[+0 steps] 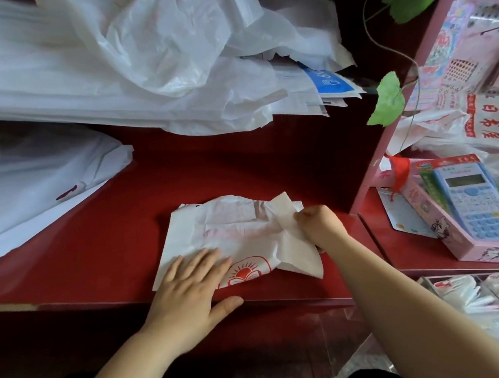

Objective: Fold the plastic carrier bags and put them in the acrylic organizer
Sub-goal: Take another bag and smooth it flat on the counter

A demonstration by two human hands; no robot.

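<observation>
My right fingers [301,214] are curled, pinching a crumpled flap of the bag [233,229]; my left fingers [202,262] lie straight and slightly spread, pressing its near corner flat. The bag, partly folded, sits by the front edge of the counter [95,232]. It looks thin, limp and slippery, so I'd take it at creases and corners. My right hand [321,230] is knuckles-up, my left hand [187,287] palm-down, thumb over the edge.
</observation>
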